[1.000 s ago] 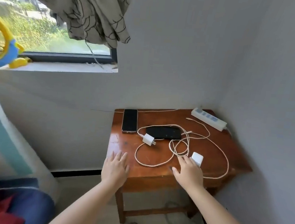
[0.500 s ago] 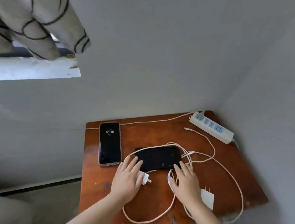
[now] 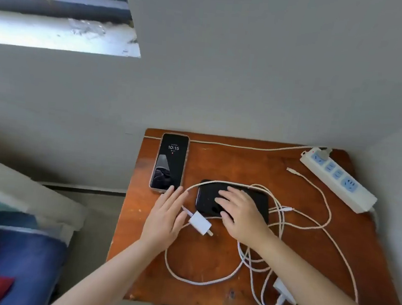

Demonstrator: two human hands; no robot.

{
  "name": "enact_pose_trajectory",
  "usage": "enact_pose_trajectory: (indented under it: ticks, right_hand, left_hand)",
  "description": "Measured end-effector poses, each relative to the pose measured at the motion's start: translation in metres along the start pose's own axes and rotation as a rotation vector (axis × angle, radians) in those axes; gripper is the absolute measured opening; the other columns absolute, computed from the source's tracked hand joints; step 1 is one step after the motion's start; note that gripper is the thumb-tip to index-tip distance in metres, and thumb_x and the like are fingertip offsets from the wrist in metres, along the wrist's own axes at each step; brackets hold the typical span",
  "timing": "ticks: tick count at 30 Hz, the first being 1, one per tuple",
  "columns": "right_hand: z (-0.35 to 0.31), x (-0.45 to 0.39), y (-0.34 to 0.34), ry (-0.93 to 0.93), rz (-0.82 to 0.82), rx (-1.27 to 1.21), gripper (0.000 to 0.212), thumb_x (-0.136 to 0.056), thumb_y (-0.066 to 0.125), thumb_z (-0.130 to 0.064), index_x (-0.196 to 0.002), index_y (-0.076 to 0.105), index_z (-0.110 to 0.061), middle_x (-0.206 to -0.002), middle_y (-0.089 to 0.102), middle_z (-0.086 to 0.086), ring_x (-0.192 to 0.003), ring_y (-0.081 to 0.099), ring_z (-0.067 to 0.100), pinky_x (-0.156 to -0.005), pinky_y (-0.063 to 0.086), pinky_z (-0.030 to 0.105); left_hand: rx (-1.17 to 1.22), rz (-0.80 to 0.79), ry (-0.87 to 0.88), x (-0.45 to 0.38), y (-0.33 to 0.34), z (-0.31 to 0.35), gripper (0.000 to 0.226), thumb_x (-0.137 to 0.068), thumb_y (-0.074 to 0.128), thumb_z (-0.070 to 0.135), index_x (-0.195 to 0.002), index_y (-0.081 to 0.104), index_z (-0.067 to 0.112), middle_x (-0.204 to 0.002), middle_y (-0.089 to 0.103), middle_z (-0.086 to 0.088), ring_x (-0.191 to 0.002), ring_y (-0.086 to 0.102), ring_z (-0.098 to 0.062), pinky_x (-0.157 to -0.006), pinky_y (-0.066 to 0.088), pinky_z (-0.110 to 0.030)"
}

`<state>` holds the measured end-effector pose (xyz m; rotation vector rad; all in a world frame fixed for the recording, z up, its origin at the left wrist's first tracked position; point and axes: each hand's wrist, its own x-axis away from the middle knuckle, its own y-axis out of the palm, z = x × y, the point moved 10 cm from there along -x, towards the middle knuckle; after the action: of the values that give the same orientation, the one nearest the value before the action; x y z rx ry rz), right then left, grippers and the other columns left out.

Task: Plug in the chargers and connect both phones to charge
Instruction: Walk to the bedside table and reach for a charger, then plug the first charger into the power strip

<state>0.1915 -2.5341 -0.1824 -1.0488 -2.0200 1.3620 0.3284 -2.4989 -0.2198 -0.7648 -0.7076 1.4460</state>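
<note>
A lit phone (image 3: pixel 170 163) showing 10:15 lies at the back left of the wooden table (image 3: pixel 218 163). A dark phone (image 3: pixel 208 196) lies sideways mid-table under my right hand (image 3: pixel 240 214), which rests flat on it with fingers spread. My left hand (image 3: pixel 165 216) lies open on the table, touching a white charger plug (image 3: pixel 200 223). A second white charger (image 3: pixel 284 291) sits near the front edge, half hidden by my right forearm. White cables (image 3: pixel 310 222) loop over the table; one free connector tip (image 3: pixel 290 170) lies near the white power strip (image 3: pixel 338 180) at the back right.
The table stands in a corner, with grey walls (image 3: pixel 250 71) behind and to the right. A windowsill (image 3: pixel 59 33) is at upper left. Blue and red fabric (image 3: pixel 15 265) lies low on the left. One plug occupies the strip's far socket (image 3: pixel 323 154).
The view has closed in on the table. Both hands moved forward: my right hand from the table's front onto the dark phone, my left hand up beside the small charger plug.
</note>
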Motion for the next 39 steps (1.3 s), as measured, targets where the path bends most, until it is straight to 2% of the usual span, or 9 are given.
enact_pose_trajectory:
  ticks: [5,8,13,20,23,25,30,36,39]
  right_hand:
    - [-0.061,-0.018,0.044,-0.53,-0.463,0.176,0.065,-0.082,0.062,0.005,-0.135,0.039,-0.026,-0.154,0.023,0.002,-0.144,0.006,0.026,-0.113,0.005,0.043]
    - [-0.073,-0.019,0.058,-0.709,-0.618,0.403,0.065,-0.084,0.062,0.0,-0.137,0.035,-0.027,-0.154,0.022,0.001,-0.144,0.005,0.024,-0.115,0.009,0.046]
    - [-0.074,-0.027,0.039,-0.772,-0.409,0.551,0.031,-0.09,0.056,-0.015,-0.121,0.051,-0.013,-0.131,0.053,0.01,-0.128,0.037,0.029,-0.109,0.025,0.047]
    - [-0.055,0.009,0.042,-0.687,-0.378,0.448,0.034,-0.083,0.064,-0.01,-0.115,0.053,-0.006,-0.135,0.051,0.016,-0.112,0.053,0.029,-0.091,0.045,0.039]
    - [-0.057,0.012,0.025,-0.715,-0.264,0.393,0.041,-0.06,0.085,-0.024,-0.095,0.067,-0.015,-0.101,0.073,0.003,-0.083,0.068,0.02,-0.073,0.054,0.031]
    - [-0.057,0.015,0.019,-0.7,-0.26,0.332,0.04,-0.063,0.083,-0.023,-0.098,0.067,-0.015,-0.099,0.073,0.004,-0.087,0.068,0.023,-0.082,0.052,0.039]
    - [-0.019,0.008,-0.045,-0.447,0.002,0.241,0.041,-0.043,0.092,-0.026,-0.076,0.07,-0.017,-0.08,0.071,0.004,-0.067,0.068,0.019,-0.073,0.053,0.042]
    - [0.105,0.023,-0.144,0.061,0.235,0.337,0.047,-0.04,0.094,-0.018,-0.081,0.072,-0.008,-0.078,0.073,0.012,-0.067,0.07,0.03,-0.067,0.053,0.048]
    - [0.179,0.047,-0.166,0.344,0.268,0.209,0.042,-0.058,0.087,-0.012,-0.094,0.07,-0.001,-0.092,0.07,0.021,-0.081,0.067,0.038,-0.072,0.051,0.046]
  left_hand:
    - [-0.264,-0.022,-0.363,0.04,-0.006,-0.055,0.053,-0.095,0.027,0.042,-0.143,0.016,0.021,-0.155,0.011,-0.002,-0.142,-0.001,-0.018,-0.112,-0.003,-0.031]
    - [-0.378,-0.111,-0.417,0.06,0.003,-0.066,0.058,-0.094,0.018,0.049,-0.144,0.003,0.025,-0.155,0.0,0.0,-0.142,-0.008,-0.018,-0.109,-0.012,-0.032]
    - [-0.419,-0.092,-0.446,0.065,0.005,-0.065,0.057,-0.093,0.016,0.051,-0.143,0.002,0.027,-0.155,0.0,0.004,-0.141,-0.009,-0.015,-0.107,-0.016,-0.032]
    - [-0.415,-0.091,-0.464,0.064,0.006,-0.065,0.057,-0.094,0.019,0.049,-0.144,0.005,0.026,-0.155,0.003,0.003,-0.142,-0.008,-0.016,-0.107,-0.016,-0.033]
    - [-0.41,-0.096,-0.487,0.061,0.006,-0.06,0.056,-0.095,0.02,0.047,-0.144,0.006,0.024,-0.156,0.003,0.001,-0.142,-0.006,-0.017,-0.108,-0.014,-0.035]
    - [-0.409,-0.095,-0.473,0.055,0.003,-0.052,0.055,-0.095,0.023,0.046,-0.144,0.01,0.022,-0.155,0.006,0.0,-0.142,-0.004,-0.018,-0.112,-0.009,-0.037]
    - [-0.347,-0.024,-0.256,0.017,-0.001,-0.006,0.051,-0.095,0.032,0.038,-0.142,0.02,0.02,-0.154,0.012,-0.002,-0.142,0.0,-0.018,-0.114,-0.001,-0.033]
    - [-0.28,-0.055,0.013,-0.056,0.025,0.074,0.049,-0.096,0.034,0.035,-0.141,0.023,0.02,-0.154,0.011,-0.001,-0.142,-0.001,-0.017,-0.113,0.0,-0.031]
    - [-0.308,-0.133,0.068,-0.087,0.051,0.101,0.051,-0.096,0.029,0.038,-0.143,0.018,0.022,-0.155,0.005,0.001,-0.142,-0.006,-0.015,-0.114,-0.001,-0.032]
